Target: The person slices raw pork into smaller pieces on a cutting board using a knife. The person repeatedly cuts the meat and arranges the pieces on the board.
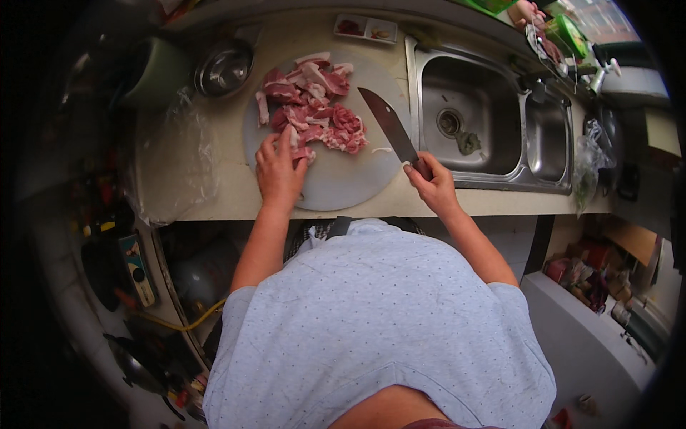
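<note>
A pile of cut raw meat [313, 104], pink with pale fat, lies on the left and upper part of a round white cutting board [348, 185]. My left hand [280, 169] is at the pile's lower edge, with a piece of raw meat [303, 154] between its thumb and fingers. In my right hand [435, 182] is a kitchen knife [391, 126], gripped by its brown handle. The blade is tilted over the board's right side, apart from the meat, its tip pointing up and left. A thin pale scrap [381, 149] lies near the blade.
Right of the board is a steel double sink [477, 182] with a greenish lump [469, 143] near its drain. A divided white dish [366, 29] stands behind the board. To the left are a metal bowl [224, 68] and a clear plastic bag [177, 155].
</note>
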{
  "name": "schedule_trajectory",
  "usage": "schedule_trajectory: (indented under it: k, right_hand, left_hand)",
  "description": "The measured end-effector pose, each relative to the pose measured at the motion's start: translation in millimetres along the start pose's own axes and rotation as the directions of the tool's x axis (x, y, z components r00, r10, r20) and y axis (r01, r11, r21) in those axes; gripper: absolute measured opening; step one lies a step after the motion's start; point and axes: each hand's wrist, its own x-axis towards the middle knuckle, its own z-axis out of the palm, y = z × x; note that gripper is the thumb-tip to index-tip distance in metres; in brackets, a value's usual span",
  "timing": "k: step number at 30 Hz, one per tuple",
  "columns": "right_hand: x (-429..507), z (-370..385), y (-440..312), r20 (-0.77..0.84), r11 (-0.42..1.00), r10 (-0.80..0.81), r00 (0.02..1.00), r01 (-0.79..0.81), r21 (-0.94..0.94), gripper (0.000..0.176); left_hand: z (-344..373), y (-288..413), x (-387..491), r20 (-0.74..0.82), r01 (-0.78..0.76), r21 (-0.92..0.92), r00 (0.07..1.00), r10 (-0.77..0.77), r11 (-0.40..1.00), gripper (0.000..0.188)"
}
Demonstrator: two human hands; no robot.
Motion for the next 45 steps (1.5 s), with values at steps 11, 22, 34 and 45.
schedule_trajectory:
  k: [11, 22, 34, 45]
  right_hand:
    - [-9, -21, -17, -0.067, 0.996, -0.045, 0.997, 0.049, 0.068, 0.022]
    - [-9, -27, -2, -0.046, 0.987, -0.044, 0.998, 0.050, 0.150, 0.020]
    - [-4, -4, -15, 0.376, 0.891, -0.027, 0.926, 0.193, -0.412, 0.028]
    - [40, 7, -14, 0.288, 0.860, -0.005, 0.958, 0.151, -0.487, 0.035]
  left_hand:
    - [98, 104, 36, 0.265, -0.539, 0.129, 0.827, 0.495, 0.832, 0.019]
    - [43, 47, 79, -0.027, -0.291, 0.044, 0.956, 0.292, 0.956, 0.016]
    - [-17, -26, 43, 0.009, 0.218, -0.465, 0.970, -0.242, 0.858, 0.020]
    - [16, -48, -11, 0.042, 0.291, -0.268, 0.956, -0.290, 0.918, 0.046]
